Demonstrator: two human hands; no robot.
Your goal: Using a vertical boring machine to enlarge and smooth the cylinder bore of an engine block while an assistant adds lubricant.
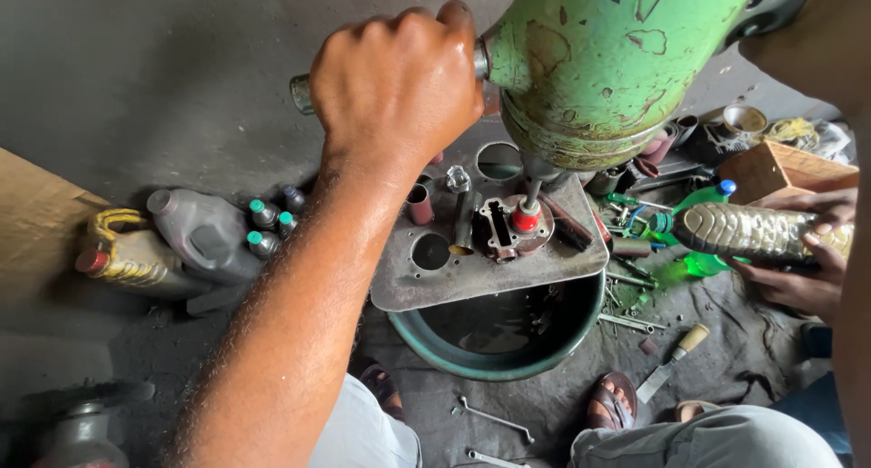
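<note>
Drill press handle (304, 93), a metal bar sticking out left from the green machine head (608, 60), top centre of view. Left hand (395, 78) clenched around it, knuckles up, forearm running down to lower left. Only the bar's end shows past the fist.

Below the head, spindle with a red-tipped bit (526, 216) sits on a small metal part (504, 229) lying on the grey steel table plate (472, 282), which has round holes cut in it. Small tubes and a bolt lie on the plate near the part. Under the plate, a green round basin (499, 359) on the floor.

Right hand (803, 277) at right edge, fingers wrapped on a clear ribbed plastic bottle (753, 232) held sideways; part of the hand is cut off by the frame. Green bottle with blue cap (708, 198) just behind it.

Left of the plate: grey jug (204, 232), yellowish jug with red cap (127, 255), small bottles with green caps (265, 228). Floor below: wrenches (494, 420), a chisel-like tool (671, 364), sandalled foot (612, 400). Wooden box (785, 169) upper right.
</note>
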